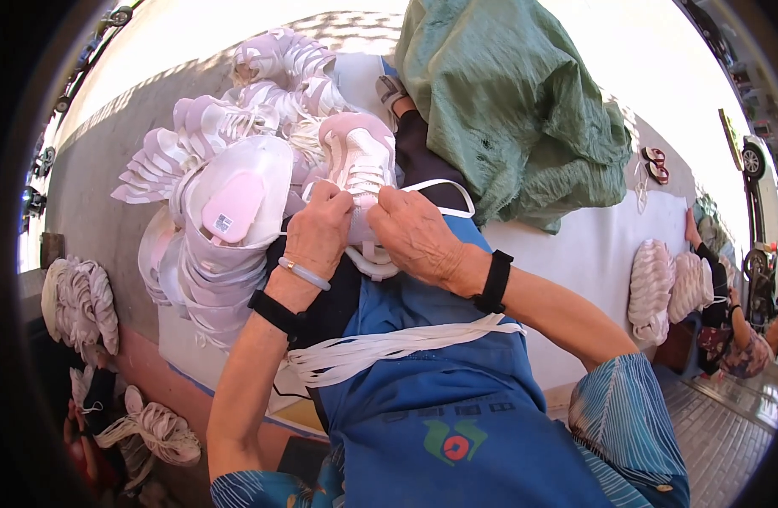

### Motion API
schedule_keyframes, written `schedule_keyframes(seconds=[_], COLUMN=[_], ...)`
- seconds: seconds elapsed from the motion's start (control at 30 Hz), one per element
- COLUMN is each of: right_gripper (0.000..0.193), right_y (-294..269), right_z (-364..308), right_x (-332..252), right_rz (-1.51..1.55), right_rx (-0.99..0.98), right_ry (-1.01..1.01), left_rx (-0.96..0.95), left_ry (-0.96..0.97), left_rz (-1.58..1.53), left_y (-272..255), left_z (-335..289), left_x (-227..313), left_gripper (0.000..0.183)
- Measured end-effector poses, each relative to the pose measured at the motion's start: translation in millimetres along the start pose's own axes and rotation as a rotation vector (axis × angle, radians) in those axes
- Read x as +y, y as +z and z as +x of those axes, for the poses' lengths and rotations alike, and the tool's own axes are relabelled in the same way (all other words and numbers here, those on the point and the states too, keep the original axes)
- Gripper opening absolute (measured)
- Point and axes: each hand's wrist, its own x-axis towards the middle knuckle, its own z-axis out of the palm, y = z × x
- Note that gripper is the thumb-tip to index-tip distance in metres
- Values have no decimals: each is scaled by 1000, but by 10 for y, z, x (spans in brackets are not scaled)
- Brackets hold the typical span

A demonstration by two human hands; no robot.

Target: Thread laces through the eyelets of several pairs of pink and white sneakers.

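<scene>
A pink and white shoe upper (357, 140) rests across my lap, toe pointing away from me, with white lacing down its middle. At its left edge my left hand (315, 230) is closed, thumb and fingers pinched on the upper by the eyelets. My right hand (418, 235) is closed too, pinching beside the opposite eyelets. A white shoelace (446, 184) loops out to the right behind that hand. Both sets of fingertips are partly hidden. Over my blue apron (440, 398) lies a bundle of loose white laces (397, 345).
Stacked pink and white shoe uppers (219, 279) crowd my left, and more uppers (287, 72) lie beyond. A green sack (507, 110) is heaped at the far right. Further uppers (651, 288) stand near another person (744, 343) on the right. Sandals (656, 166) lie on the ground.
</scene>
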Motion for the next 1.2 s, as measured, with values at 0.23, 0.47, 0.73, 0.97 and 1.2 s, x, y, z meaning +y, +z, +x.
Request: schedule_keyframes(seconds=[0.23,0.47,0.73,0.97,1.2], right_gripper=[14,14,21,24,20], right_y=[21,301,375,458,264], right_z=[-135,174,351,421,274], right_x=[-203,-49,-157,-53,37], right_rz=[524,454,292,400,376], right_rx=[-92,14,-50,-2,-196], right_ry=[227,378,522,594,383], left_rx=[39,0,-19,18,57], left_ry=[-116,-289,-282,-206,-194], left_rz=[-135,-260,-383,-305,-232], left_y=[19,42,-11,22,38], left_z=[-6,-92,-110,-74,-94], left_x=[-77,-174,-199,-165,-116], left_gripper=[16,22,18,14,16])
